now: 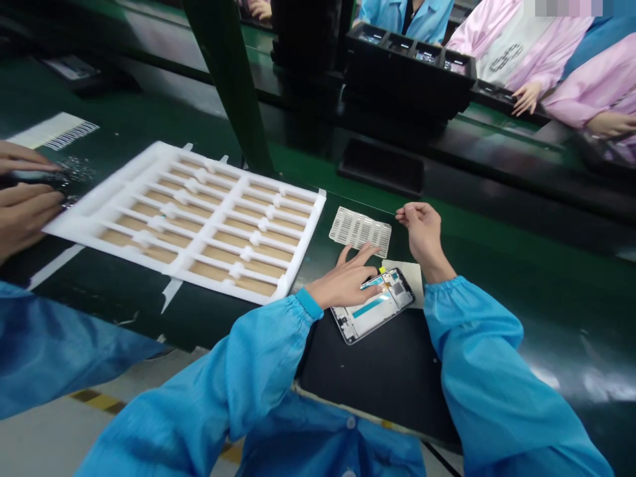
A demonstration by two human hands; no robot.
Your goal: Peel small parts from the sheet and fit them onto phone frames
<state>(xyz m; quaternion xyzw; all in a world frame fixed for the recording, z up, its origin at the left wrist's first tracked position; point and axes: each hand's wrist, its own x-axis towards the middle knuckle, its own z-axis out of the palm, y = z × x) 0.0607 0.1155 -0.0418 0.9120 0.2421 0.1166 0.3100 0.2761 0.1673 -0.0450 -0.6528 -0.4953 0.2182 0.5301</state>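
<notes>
An opened phone frame (362, 313), silvery with a blue strip, lies at a slant on a black pad (382, 377) in front of me. My left hand (348, 281) rests over its upper left part, fingers spread. One of its fingertips reaches the lower edge of a pale sheet of small strip stickers (358, 225). To the right of that sheet, my right hand (422, 232) is raised with thumb and fingertips pinched; whatever they hold is too small to make out. Beneath the phone's right end is a cream paper (416, 281), with a small yellow tab (382, 269) nearby.
Left of me lies a white foam tray (191, 258) with slotted compartments, taped to the green bench. Another person's hands (24, 212) work beyond it. A green post (233, 86) rises behind. Further back are a flat black tray (382, 165), a black divided bin (412, 76) and co-workers.
</notes>
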